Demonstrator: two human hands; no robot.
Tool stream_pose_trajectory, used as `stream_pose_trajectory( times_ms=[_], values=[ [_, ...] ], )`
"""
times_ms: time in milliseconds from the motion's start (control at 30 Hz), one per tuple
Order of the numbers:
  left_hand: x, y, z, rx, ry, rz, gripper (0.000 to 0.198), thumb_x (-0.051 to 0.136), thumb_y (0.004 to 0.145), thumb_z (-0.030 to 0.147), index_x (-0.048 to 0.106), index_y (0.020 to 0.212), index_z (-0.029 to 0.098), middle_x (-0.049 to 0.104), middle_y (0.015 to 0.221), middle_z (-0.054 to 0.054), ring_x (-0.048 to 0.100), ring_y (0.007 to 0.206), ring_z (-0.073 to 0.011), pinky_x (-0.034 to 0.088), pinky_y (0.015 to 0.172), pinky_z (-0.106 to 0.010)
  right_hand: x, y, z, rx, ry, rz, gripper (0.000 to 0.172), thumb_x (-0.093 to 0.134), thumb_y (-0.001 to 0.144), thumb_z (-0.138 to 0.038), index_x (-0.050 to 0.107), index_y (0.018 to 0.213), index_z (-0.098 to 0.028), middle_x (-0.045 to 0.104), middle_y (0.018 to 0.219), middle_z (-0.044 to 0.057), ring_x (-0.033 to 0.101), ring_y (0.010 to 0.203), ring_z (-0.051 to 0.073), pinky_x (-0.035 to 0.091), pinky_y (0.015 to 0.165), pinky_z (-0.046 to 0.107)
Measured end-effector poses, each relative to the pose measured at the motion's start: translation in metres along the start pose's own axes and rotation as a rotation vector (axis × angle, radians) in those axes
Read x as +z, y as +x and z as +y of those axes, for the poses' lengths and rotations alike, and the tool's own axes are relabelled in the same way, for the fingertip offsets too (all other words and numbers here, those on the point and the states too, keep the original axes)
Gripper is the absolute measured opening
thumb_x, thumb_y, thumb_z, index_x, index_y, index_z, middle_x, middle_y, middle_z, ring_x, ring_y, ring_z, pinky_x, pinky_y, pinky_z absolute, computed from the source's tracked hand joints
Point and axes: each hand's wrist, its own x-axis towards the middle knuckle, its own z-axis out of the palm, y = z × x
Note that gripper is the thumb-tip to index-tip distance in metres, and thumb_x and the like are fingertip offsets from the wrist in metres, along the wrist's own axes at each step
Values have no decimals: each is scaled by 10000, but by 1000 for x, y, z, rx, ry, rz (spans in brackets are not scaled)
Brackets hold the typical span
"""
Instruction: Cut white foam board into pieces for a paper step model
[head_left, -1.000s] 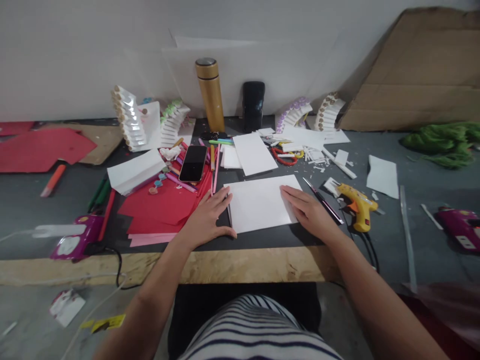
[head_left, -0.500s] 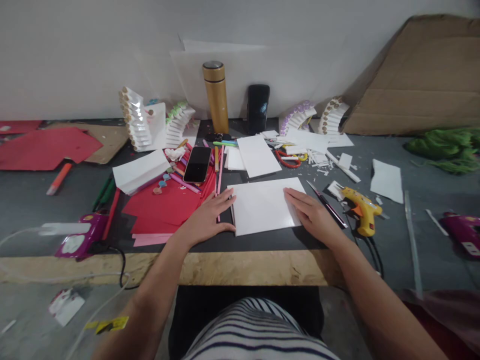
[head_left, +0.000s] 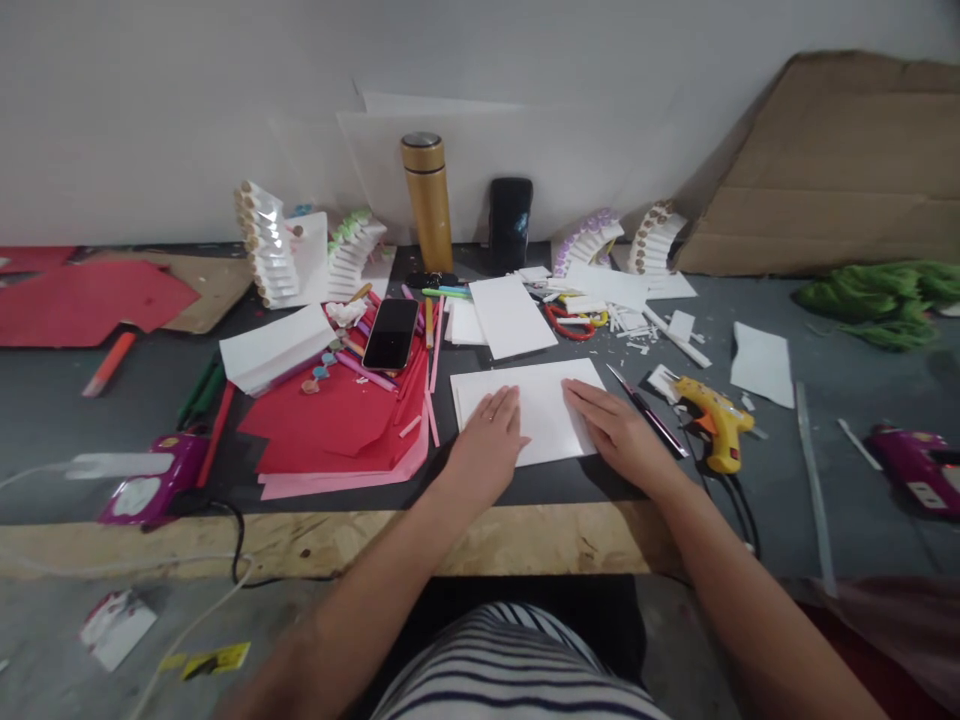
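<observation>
1. Two bare hands rest on one white sheet (head_left: 546, 405). It lies flat near the middle of the bench's (head_left: 577, 530) near edge, just short of the wooden strip. A second edge at its left side suggests a folded or layered piece.

2. Step in hand, as judged: pressing the sheet flat and steady. Good practice calls for even pressure through the fingertips, one hand anchoring while the other smooths outward, so the layers do not slip.

3. Alignment merits a check at the left side, where the edges do not appear flush.

4. Caution: a slim knife-like tool (head_left: 649, 410) lies just beside the right hand (head_left: 615, 430), on the side of the bench's right end; an outward sweep there is best avoided. A yellow glue gun (head_left: 716, 420) lies beyond it.

5. Left hand (head_left: 491, 440): palm down over the sheet's left half, fingers toward the bench's far edge, forearm crossing the near edge from the left.

6. Right hand: palm down at the sheet's right side, fingers toward the bench's far left corner, forearm angled in from the right.

7. Grip: neither clamps anything. Fingers lie extended and close together; the left thumb stands apart, the right thumb's position cannot be told.
</observation>
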Motion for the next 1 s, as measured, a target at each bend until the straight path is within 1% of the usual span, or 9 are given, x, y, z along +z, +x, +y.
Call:
stream_pose_trajectory(
  times_ms=[133, 300, 367, 467, 533, 600, 767, 867, 1000],
  values=[
    [4, 14, 8, 45, -66, 56, 564, 294, 1030, 417, 404, 1491, 111, 299, 1600, -187, 260, 1496, -311, 230, 1214, -517, 2, 1, 0, 0, -6, 1, 533, 384, 946, -79, 502, 1444, -229, 533, 1466, 120, 486, 1363, 232, 428, 1123, 472],
    [-2, 20, 4, 54, -95, 64, 573, 304, 1017, 460, 430, 1473, 137, 338, 1591, -161, 276, 1489, -294, 231, 1206, -492, -14, 3, -7, 29, -50, -11, 435, 404, 942, -115, 615, 1316, -184, 579, 1415, 134, 540, 1308, 234, 455, 1087, 429],
    [-4, 22, 0, 66, -99, 56, 560, 325, 1008, 479, 468, 1444, 157, 382, 1567, -156, 324, 1463, -296, 257, 1188, -483, -26, 2, -9, 149, -126, 87, 381, 409, 938, -136, 669, 1214, -170, 642, 1325, 139, 603, 1214, 238, 490, 1024, 411],
    [-6, 26, -4, 93, -87, 62, 527, 354, 998, 484, 529, 1377, 162, 460, 1502, -166, 401, 1404, -305, 301, 1151, -465, -42, -5, -10, 413, -295, 207, 308, 427, 927, -173, 704, 1060, -158, 720, 1086, 138, 668, 973, 247, 519, 870, 385],
    [-7, 29, -5, 104, -79, 76, 519, 359, 997, 477, 539, 1358, 151, 498, 1457, -170, 427, 1372, -308, 317, 1131, -450, -45, -10, -11, 503, -388, 168, 260, 453, 921, -208, 701, 980, -157, 718, 971, 130, 656, 875, 249, 501, 804, 368],
    [-8, 30, -4, 106, -75, 93, 533, 360, 996, 464, 509, 1386, 133, 508, 1436, -174, 430, 1355, -310, 316, 1122, -441, -42, -13, -11, 516, -454, 95, 227, 486, 912, -241, 689, 958, -149, 705, 950, 134, 642, 876, 262, 485, 794, 362],
    [-11, 36, 0, 102, -90, 98, 585, 394, 980, 460, 449, 1428, 88, 566, 1324, -171, 486, 1237, -307, 347, 1065, -428, -33, -10, -13, 568, -588, -34, 215, 498, 898, -215, 663, 991, -114, 662, 973, 164, 621, 913, 286, 466, 813, 368],
    [-12, 41, 3, 77, -75, 100, 570, 383, 985, 455, 458, 1419, 92, 593, 1247, -160, 514, 1148, -307, 374, 1012, -441, -36, -5, -17, 638, -631, -57, 221, 489, 901, -192, 648, 1023, -98, 644, 1027, 179, 629, 902, 281, 464, 789, 354],
    [-12, 47, 6, 61, -52, 109, 522, 375, 992, 410, 498, 1371, 73, 606, 1202, -172, 533, 1098, -316, 408, 956, -465, -40, -3, -20, 674, -699, -121, 177, 482, 896, -164, 637, 962, -109, 646, 1022, 190, 637, 861, 272, 453, 737, 342]
  ],
)
